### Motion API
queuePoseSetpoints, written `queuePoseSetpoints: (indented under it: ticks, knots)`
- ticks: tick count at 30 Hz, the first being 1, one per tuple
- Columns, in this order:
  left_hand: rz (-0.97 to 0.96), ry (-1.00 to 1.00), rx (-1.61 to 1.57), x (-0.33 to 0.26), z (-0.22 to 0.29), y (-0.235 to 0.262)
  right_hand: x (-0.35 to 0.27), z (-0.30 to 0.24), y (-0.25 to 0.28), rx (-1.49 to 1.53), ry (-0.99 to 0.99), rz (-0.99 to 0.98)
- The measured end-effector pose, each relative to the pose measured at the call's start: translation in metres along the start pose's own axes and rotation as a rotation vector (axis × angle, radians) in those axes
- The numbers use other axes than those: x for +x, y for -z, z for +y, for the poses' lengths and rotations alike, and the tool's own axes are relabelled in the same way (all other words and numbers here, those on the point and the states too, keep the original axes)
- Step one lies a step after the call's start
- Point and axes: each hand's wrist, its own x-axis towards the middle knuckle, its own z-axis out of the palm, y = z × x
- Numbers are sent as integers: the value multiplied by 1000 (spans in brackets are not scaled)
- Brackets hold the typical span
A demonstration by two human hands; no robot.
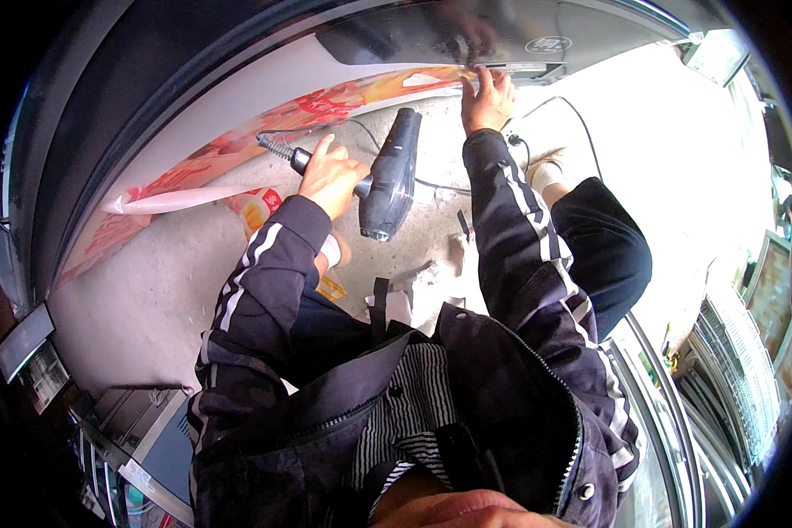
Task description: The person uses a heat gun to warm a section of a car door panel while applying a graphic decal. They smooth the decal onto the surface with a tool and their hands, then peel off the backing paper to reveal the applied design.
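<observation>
My left hand (330, 180) is closed round the handle of a black hair dryer (389, 189), and its nozzle points away from me toward the panel. The dryer's cord runs from the handle end. My right hand (487, 101) reaches to the far lower edge of the appliance-like body, fingers slightly apart, fingertips touching the end of a printed red and orange film (326, 101). This film lies along the white side panel (264, 92). At its left end, a loose pale pink strip (180, 201) hangs off the panel. What lies under my right fingertips is hidden.
A dark glossy panel (414, 35) curves over the white side. Black cable (581, 119) loops across the concrete floor (141, 299) on the right. Paper scraps (427, 286) lie between my feet. Metal frames (678, 414) and wire racks (739, 378) stand right; a grey box-like unit (163, 444) stands behind left.
</observation>
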Motion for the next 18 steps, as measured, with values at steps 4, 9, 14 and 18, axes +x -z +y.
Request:
queuePoseSetpoints:
  ticks: [4, 9, 14, 18]
  knots:
    - [4, -8, 1, 2, 1, 1, -1, 7, -6, 8, 37, -8]
    - [-8, -2, -6, 0, 1, 5, -17, 0, -6, 254, 119, -132]
    - [-26, -13, 0, 3, 1, 4, -48, 6, -14, 390, 93, -218]
    - [-4, -13, 14, 0, -1, -3, -50, -3, -10, 393, -132, -304]
